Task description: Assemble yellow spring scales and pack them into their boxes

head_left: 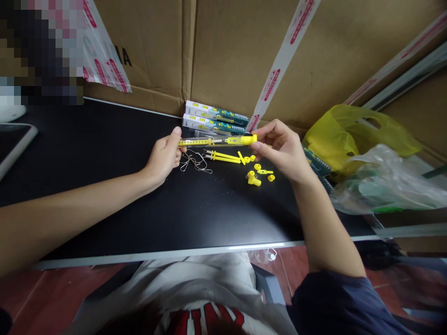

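A clear-tubed spring scale (pixel 218 141) with a yellow graduated strip is held level above the black table. My left hand (pixel 163 156) is closed around its left end, thumb on top. At the other end, the fingers of my right hand (pixel 284 151) pinch by the yellow cap (pixel 249 139). Below the tube lie bent wire hooks (pixel 195 163), and beside them yellow rods with springs (pixel 223 157). Several small yellow pieces, among them a cap (pixel 254 181), a ring (pixel 257 166) and a flat hook piece (pixel 264 172), are scattered under my right hand.
Two printed boxes (pixel 216 124) lie at the table's back, against a large cardboard carton (pixel 230 56). Yellow and clear plastic bags (pixel 335 132) fill the right side, partly over another box (pixel 317 160). A white-edged device (pixel 21 139) is at the far left. The table's pale front edge (pixel 167 256) runs before my lap.
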A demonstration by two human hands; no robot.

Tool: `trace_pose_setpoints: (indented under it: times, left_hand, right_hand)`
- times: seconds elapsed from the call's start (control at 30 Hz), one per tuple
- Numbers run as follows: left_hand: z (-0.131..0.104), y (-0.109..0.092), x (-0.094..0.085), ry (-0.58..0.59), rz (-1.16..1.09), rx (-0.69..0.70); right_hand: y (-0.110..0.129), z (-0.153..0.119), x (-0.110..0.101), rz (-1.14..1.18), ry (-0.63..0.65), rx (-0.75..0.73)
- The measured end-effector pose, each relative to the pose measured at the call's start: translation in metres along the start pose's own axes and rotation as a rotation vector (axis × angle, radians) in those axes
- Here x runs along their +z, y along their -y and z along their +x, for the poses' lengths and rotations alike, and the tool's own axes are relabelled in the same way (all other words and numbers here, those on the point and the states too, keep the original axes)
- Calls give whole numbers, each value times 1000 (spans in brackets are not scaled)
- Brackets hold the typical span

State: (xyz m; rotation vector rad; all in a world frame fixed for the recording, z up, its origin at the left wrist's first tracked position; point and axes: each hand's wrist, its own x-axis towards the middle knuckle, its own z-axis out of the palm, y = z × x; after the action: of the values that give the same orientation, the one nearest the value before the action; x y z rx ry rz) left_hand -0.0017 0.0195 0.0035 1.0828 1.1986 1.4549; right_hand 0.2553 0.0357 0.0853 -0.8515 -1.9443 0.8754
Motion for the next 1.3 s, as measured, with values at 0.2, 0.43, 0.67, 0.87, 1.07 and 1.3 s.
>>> trace_pose_setpoints:
  times: [0.2, 0.43, 0.67, 0.87, 1.07, 1.3]
  left_hand:
    - [-1, -1, 1, -3, 3, -5]
    - [-3, -5, 3, -23, 3, 15]
    - [-3, -5, 3, -24, -2, 19]
    - [-5, -5, 3, -19, 19, 42]
    - [-5, -3, 1, 18, 28, 117]
    - [-5, -6, 4, -19, 4, 81]
  right_hand:
    - [-1, 0, 2, -32, -35, -17]
    - [-4, 2, 3, 27, 0, 110]
    - [-8, 1, 8, -23, 3, 178]
    - [-7, -1, 11, -11, 18, 276]
    - [-10, -2, 18, 113, 115, 401]
    - [-10, -2, 15, 130, 105, 396]
